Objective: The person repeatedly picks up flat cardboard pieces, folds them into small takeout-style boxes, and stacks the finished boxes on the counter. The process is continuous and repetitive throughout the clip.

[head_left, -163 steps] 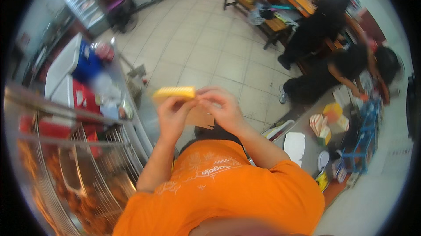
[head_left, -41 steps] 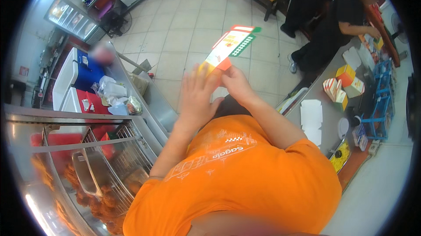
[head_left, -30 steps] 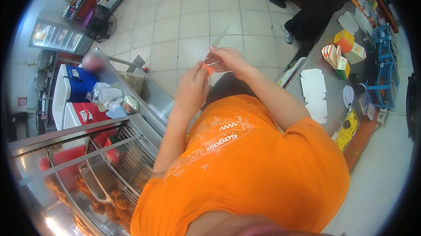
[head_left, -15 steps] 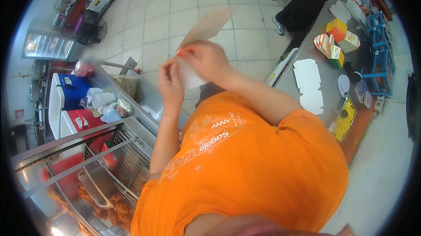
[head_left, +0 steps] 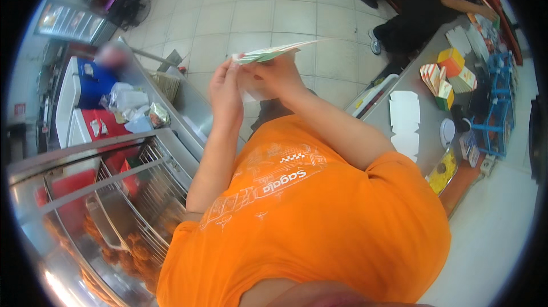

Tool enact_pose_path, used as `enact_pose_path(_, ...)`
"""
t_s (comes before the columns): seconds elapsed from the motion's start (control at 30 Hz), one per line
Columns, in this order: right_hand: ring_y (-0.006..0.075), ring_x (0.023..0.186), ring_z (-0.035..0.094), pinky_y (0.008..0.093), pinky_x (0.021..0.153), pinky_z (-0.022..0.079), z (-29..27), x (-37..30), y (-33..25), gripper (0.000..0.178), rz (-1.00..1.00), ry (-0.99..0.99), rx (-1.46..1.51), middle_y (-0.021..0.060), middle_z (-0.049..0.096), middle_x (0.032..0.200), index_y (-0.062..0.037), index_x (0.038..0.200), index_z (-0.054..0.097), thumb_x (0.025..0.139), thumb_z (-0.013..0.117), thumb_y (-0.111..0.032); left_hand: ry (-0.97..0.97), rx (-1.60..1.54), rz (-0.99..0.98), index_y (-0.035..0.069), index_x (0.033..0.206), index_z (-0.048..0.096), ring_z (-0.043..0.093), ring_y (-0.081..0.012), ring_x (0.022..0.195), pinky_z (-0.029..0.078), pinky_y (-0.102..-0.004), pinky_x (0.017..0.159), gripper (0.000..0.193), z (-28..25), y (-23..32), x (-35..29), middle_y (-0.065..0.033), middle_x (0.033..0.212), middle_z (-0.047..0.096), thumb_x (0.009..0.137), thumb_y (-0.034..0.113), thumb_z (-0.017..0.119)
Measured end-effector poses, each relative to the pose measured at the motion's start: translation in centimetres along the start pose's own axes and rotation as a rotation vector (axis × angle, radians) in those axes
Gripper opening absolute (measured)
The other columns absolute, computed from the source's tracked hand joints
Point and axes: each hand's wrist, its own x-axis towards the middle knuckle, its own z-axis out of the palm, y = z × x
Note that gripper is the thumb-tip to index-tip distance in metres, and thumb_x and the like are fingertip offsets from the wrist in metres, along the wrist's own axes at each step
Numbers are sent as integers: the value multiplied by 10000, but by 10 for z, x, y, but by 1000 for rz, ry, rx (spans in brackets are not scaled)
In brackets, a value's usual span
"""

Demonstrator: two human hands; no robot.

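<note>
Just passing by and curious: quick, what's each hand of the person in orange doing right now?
Left hand: closed, fingers on the carton's left end.
Right hand: closed, holding the same carton, fingertips partly hidden.

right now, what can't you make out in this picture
In the head view:
Carton: print unclear, seen nearly edge-on.
Right hand: some fingers hidden by the carton.
Co-worker: head cut off by the top edge.
Pink thing: blurred, kind unclear.

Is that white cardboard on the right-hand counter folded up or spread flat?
Spread flat: the white cardboard lies on the counter, notched edges showing, no walls raised.
</note>
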Motion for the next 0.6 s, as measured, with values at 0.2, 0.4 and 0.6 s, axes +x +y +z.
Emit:
enact_pose_path(0.2,149,967,682,346,789,543,-3,-2,9,310,-177,6,-216,56,718,1042,-20,1091,692,950,762,-286,13,330,84,-20,1156,759,677,-143,1015,509,-297,936,246,-6,5,6,-90,1101,767,1032,177,680)
enact_pose_path(0.4,157,1027,678,334,868,544,-16,3,15,353,-142,-59,-134,66,695,1145,-39,1204,673,957,742,-282,-70,549,163,24,1221,768,628,-91,897,506,-266,808,260,-15,5,11,-32,1077,758,1005,135,674)
enact_pose_path(0.6,147,993,666,317,823,540,-12,-1,9,302,-89,34,-8,63,690,1098,-34,1171,699,946,747,-229,-105,416,115,-30,1125,771,680,-128,988,536,-286,873,210,-11,17,14,-98,1123,782,982,101,689)
